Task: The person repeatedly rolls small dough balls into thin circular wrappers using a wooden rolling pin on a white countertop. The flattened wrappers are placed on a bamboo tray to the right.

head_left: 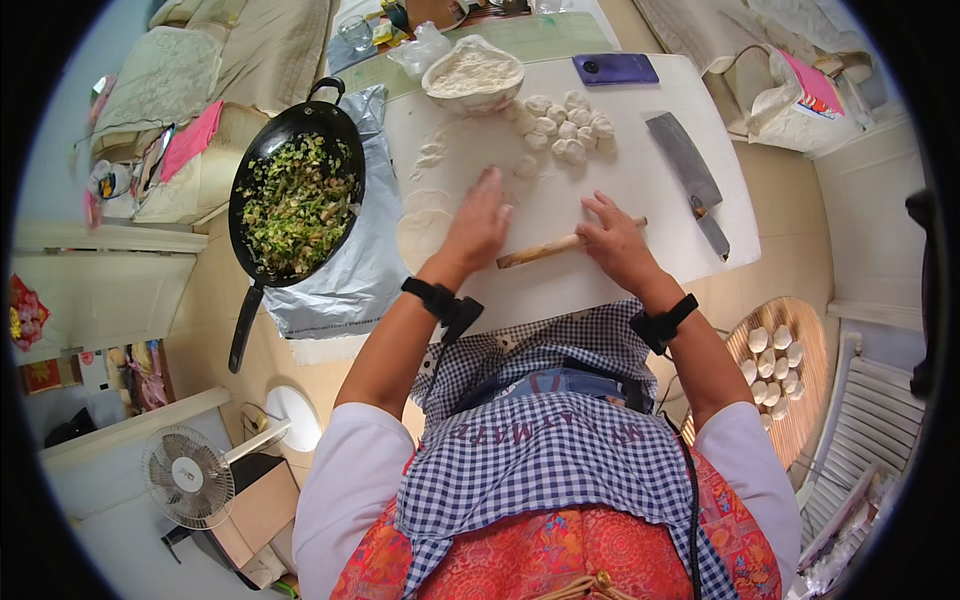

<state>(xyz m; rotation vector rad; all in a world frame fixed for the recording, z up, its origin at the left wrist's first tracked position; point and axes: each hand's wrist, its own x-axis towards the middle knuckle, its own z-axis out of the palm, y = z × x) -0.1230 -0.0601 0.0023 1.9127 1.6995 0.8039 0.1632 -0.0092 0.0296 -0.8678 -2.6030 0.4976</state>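
My left hand [480, 221] is over the white board [480, 300], fingers extended, beside a small flattened dough piece [525, 166]. My right hand [611, 236] touches a wooden rolling pin [540, 251] lying on the board; whether the fingers close on it is unclear. Thin rolled dough rounds [424, 238] lie left of my left hand. Several small dough pieces [568, 129] are clustered beyond my hands, next to a bowl of flour [476, 75]. A black pan [296, 206] of chopped green filling [300, 202] stands at the left.
A cleaver [686, 161] lies at the board's right, and a purple phone [615, 69] near its far edge. Silvery plastic sheeting [337, 300] is under the pan. A round woven tray [810, 337] with several filled dough pieces stands lower right. A fan [187, 476] is lower left.
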